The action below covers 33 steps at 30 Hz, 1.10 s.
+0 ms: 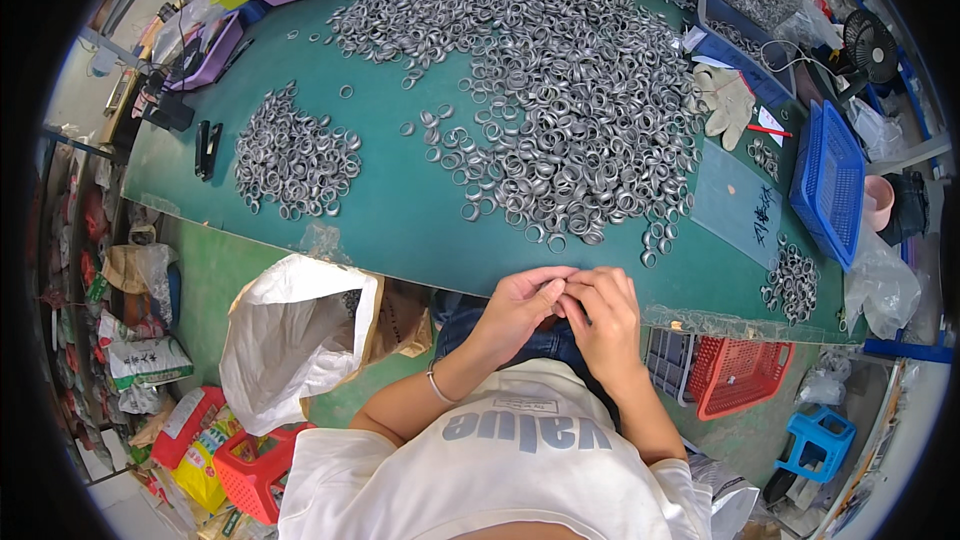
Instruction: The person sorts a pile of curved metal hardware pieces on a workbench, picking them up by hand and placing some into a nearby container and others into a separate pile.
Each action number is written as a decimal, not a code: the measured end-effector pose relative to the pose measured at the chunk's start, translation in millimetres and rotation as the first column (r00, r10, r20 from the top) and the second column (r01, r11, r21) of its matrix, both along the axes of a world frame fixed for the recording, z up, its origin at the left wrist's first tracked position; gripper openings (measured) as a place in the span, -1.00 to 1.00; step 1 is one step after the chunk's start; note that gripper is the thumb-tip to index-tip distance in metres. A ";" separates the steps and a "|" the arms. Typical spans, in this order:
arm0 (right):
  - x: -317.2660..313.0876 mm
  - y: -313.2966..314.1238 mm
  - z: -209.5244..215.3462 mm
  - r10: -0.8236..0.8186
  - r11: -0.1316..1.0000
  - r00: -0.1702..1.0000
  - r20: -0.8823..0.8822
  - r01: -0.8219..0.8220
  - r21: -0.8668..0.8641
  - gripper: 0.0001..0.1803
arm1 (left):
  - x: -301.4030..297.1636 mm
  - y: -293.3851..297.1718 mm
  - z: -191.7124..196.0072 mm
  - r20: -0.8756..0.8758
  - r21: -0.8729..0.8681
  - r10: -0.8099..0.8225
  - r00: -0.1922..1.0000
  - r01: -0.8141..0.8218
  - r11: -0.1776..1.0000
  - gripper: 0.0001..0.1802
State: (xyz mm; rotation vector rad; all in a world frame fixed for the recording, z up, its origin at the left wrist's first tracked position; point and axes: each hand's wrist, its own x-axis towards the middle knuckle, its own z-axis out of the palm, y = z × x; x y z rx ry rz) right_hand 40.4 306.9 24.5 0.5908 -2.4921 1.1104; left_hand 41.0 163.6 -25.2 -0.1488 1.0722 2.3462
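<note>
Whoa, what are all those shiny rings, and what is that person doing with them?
A person sits at a green table covered with metal rings. A huge pile lies in the middle and a smaller pile sits off to the left. The left hand and right hand are pressed together at the table's near edge, fingers pinching something too small to make out. An open white bag waits beside the person's left arm.

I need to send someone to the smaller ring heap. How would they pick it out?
Start from the green table, with its huge spread of metal rings at the centre. Left of it, across bare green, lies the smaller ring heap, compact, beside two black bars.
</note>
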 end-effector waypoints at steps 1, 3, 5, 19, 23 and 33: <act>-1.4 3.1 3.6 0.028 1.000 0.998 0.052 -0.028 0.002 -0.76 | 0.1 -0.4 -1.5 0.002 -0.013 0.005 1.000 -0.005 1.000 -0.62; -7.2 13.8 -2.6 0.072 0.982 0.979 0.188 -0.036 -0.188 -0.77 | 0.8 -0.9 0.6 -0.012 0.067 0.056 0.998 -0.055 0.996 -0.63; -20.5 19.7 -7.5 -0.121 0.988 0.991 0.057 0.125 -0.087 -0.79 | 0.6 -0.2 5.1 -0.012 0.109 0.090 0.996 -0.088 0.990 -0.63; -44.3 26.2 -32.6 -0.345 0.938 0.938 0.004 0.345 -0.036 -0.87 | -2.0 -4.1 22.3 -0.017 0.167 0.099 0.995 -0.095 0.981 -0.62; -27.3 20.8 -18.5 -0.266 0.903 0.930 0.254 0.332 -0.271 -0.92 | -1.9 -3.3 16.7 0.030 0.170 0.088 0.996 -0.091 0.981 -0.62; -5.2 22.3 -26.1 0.038 0.664 0.892 0.451 0.314 -0.678 -0.94 | -4.5 -1.0 29.0 0.056 0.241 0.076 0.996 -0.087 0.967 -0.60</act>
